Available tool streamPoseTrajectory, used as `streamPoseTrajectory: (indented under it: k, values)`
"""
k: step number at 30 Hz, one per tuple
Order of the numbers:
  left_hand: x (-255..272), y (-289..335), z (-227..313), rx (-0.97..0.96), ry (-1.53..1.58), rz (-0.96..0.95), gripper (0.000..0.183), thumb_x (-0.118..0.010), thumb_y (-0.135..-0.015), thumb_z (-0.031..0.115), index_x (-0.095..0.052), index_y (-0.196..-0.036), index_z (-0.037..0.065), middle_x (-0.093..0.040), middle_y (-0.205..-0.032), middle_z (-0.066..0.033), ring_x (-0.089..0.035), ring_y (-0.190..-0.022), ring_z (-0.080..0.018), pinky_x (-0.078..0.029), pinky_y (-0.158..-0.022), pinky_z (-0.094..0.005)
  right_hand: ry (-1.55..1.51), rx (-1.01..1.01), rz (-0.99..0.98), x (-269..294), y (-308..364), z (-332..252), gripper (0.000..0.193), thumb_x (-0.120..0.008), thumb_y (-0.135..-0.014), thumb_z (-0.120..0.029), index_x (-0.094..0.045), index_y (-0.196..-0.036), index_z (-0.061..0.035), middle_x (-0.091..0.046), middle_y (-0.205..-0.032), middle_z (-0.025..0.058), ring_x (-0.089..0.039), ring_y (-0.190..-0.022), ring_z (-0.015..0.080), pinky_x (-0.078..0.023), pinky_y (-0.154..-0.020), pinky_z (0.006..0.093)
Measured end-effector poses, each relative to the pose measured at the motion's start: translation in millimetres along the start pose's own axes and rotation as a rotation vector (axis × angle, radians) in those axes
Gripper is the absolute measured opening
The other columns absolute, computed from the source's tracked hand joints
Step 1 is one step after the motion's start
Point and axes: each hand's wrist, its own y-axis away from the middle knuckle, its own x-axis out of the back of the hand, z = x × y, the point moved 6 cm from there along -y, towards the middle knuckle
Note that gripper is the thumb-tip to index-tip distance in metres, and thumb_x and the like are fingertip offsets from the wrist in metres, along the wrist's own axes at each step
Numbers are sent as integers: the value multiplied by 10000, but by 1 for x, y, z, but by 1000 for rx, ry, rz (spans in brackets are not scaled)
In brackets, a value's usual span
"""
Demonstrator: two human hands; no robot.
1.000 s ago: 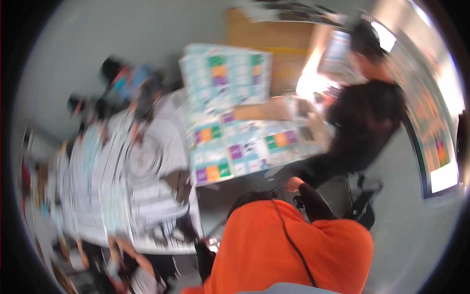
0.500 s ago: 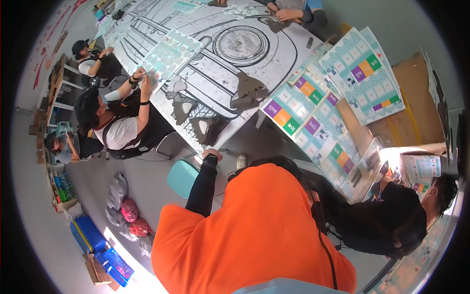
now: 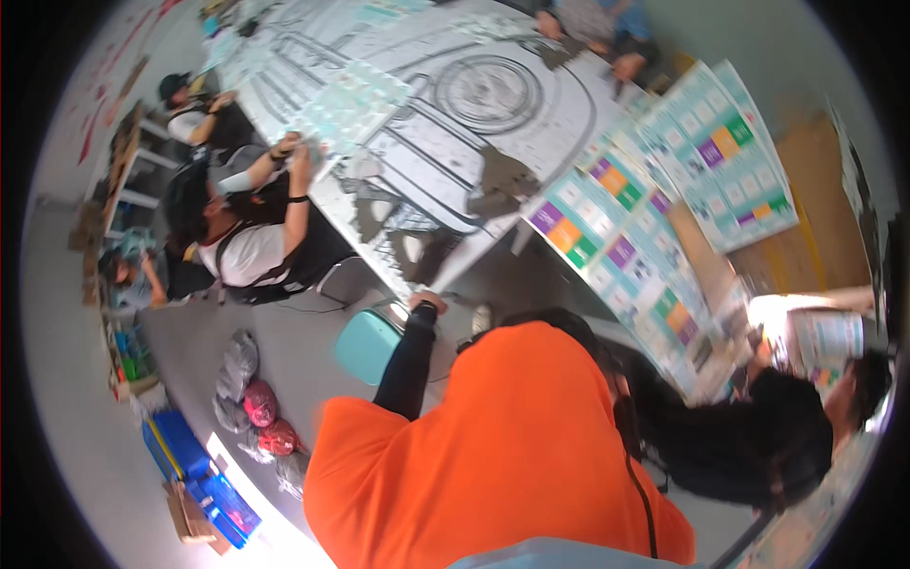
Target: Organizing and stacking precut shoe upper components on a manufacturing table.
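My left hand (image 3: 429, 302), on a black-sleeved arm, rests at the near corner of a white table (image 3: 453, 187) printed with black line drawings. Its fingers are small and smeared, so their pose is unclear. Just beyond it lie dark brown flat pieces (image 3: 417, 254) with pale round openings or patches. Another stack of brown pieces (image 3: 502, 180) is near the table's right edge. Of my right hand (image 3: 618, 385) only a strip of skin shows beside my orange shirt; its fingers are hidden.
A teal stool (image 3: 368, 347) stands left of my arm. Several people sit around, one in a white shirt (image 3: 248, 245) handling small pieces. Colourful printed sheets (image 3: 621, 251) and cardboard (image 3: 791, 261) fill the right. Plastic bags (image 3: 261, 403) and blue crates (image 3: 175, 446) lie on the left floor.
The whole view has shifted and blurred, with things sitting slightly further right. My left hand stays at the table corner. At the far edge, a person's hands have moved apart.
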Motion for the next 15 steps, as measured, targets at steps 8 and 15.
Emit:
streamPoseTrajectory:
  k: [8,15]
  values:
    - [-22,1,7,16,87,-9,473,-604,-794,297,-631,-1192,44,-560,-1295,-189,-551,-1206,-280,-470,-958,-378,-97,-9,-109,-6,-95,-132,230,-540,-892,-225,-653,-795,-49,-609,-712,111,-630,-725,268,-497,-651,380]
    - [-36,16,104,-736,-96,-44,410,-541,-850,400,-691,-1014,56,-674,-1019,-186,-633,-941,-374,-500,-827,-455,-169,-135,-114,12,-70,-152,212,-546,-882,-217,-655,-844,-39,-626,-773,143,-639,-773,286,-502,-674,391]
